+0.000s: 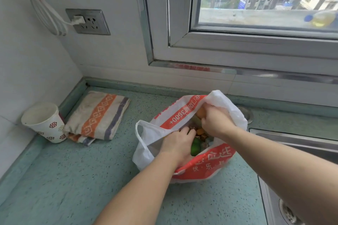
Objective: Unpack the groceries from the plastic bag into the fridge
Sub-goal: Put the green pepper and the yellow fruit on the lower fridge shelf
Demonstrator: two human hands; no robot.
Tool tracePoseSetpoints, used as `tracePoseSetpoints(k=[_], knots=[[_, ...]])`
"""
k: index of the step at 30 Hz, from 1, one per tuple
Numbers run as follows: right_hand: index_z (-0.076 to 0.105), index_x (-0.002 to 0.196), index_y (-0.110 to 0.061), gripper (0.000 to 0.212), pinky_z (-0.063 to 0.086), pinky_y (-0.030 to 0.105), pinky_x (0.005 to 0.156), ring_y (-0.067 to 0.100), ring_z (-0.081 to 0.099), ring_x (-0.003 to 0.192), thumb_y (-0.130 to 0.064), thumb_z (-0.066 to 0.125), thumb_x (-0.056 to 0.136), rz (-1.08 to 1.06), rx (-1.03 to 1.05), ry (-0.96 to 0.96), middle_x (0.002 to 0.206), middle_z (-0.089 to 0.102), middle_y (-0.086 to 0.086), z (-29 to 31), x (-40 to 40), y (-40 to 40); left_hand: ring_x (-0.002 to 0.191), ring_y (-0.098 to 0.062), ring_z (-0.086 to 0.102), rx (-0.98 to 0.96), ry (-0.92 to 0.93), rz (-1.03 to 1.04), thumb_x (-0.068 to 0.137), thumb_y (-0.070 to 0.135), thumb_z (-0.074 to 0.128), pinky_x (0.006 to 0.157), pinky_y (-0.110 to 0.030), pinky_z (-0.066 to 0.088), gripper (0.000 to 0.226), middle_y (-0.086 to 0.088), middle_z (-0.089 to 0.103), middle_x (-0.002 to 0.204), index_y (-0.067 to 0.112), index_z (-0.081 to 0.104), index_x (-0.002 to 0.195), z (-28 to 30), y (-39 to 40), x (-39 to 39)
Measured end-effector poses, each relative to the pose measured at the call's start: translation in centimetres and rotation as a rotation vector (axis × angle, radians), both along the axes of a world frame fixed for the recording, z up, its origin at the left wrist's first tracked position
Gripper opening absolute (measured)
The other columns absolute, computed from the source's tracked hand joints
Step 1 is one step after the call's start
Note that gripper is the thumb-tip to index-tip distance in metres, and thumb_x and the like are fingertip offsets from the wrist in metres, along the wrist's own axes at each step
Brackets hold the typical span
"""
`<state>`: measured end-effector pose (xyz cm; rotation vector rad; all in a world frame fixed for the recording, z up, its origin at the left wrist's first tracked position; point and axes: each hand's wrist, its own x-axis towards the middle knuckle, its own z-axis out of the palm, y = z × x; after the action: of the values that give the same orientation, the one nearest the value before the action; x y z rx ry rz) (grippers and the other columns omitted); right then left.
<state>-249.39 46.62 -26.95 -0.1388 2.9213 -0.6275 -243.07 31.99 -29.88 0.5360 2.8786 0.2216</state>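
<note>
Bag (182, 113) open: green fruit (195, 146) right of left hand (178, 142), fingers buried, grip unclear. Right hand (214, 120) closed on orange item (200, 111).

my left hand (178, 141) and right hand (214, 121) both inside plastic bag (182, 113) | bag on counter (73, 179), near its back edge | sink (301, 144) beside

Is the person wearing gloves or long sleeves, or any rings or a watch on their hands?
No. The left hand and the right hand are both bare, with no gloves. Both forearms are uncovered as far back as the picture shows, so no sleeve is in view. No watch, bracelet or ring shows on the parts that can be seen, though some fingers are hidden inside the plastic bag.
</note>
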Motion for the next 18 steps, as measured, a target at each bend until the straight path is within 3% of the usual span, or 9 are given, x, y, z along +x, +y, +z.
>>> tracePoseSetpoints(k=[5,8,11,13,18], knots=[[0.045,0.124,-0.028,0.050,0.054,0.037,0.078,0.022,0.057,0.091,-0.026,0.059,0.076,0.039,0.154,-0.068,0.105,0.059,-0.001,-1.6,-1.9,0.5,0.120,-0.029,0.050,0.047,-0.062,0.041,0.084,0.038,0.066,0.098,-0.042,0.042,0.057,-0.007,0.048,0.132,0.021,0.041,0.132,-0.3,-0.1,-0.1],[0.052,0.110,-0.028,0.036,0.052,0.036,0.082,0.020,0.057,0.091,-0.032,0.061,0.076,0.076,0.238,-0.110,0.101,0.060,-0.003,-1.8,-3.0,0.4,0.120,-0.029,0.050,0.047,-0.054,0.058,0.086,0.031,0.064,0.100,-0.043,0.042,0.051,-0.008,0.049,0.132,0.020,0.042,0.131,-0.4,0.2,-0.3],[0.060,0.089,-0.034,0.017,0.053,0.035,0.079,0.016,0.059,0.082,-0.041,0.059,0.073,0.123,0.272,-0.109,0.085,0.062,-0.009,-2.2,-3.8,0.1,0.116,-0.029,0.054,0.056,-0.049,0.077,0.084,0.036,0.066,0.098,-0.043,0.044,0.048,-0.007,0.055,0.125,0.021,0.043,0.124,-0.6,0.2,-0.3],[0.062,0.085,-0.035,0.023,0.054,0.036,0.075,0.016,0.062,0.080,-0.049,0.055,0.069,0.139,0.234,-0.116,0.080,0.062,-0.012,-3.2,-4.1,0.0,0.112,-0.029,0.056,0.069,-0.071,0.106,0.081,0.045,0.067,0.096,-0.044,0.046,0.051,-0.007,0.058,0.119,0.023,0.042,0.120,-0.7,0.1,-0.3],[0.055,0.103,-0.037,0.039,0.053,0.032,0.079,0.012,0.060,0.090,-0.048,0.063,0.066,0.084,-0.006,-0.130,0.094,0.062,-0.013,-2.3,-1.6,0.5,0.115,-0.031,0.054,0.049,-0.071,0.150,0.079,0.056,0.066,0.097,-0.046,0.045,0.061,-0.007,0.056,0.123,0.025,0.038,0.124,-0.5,0.5,-0.3]])
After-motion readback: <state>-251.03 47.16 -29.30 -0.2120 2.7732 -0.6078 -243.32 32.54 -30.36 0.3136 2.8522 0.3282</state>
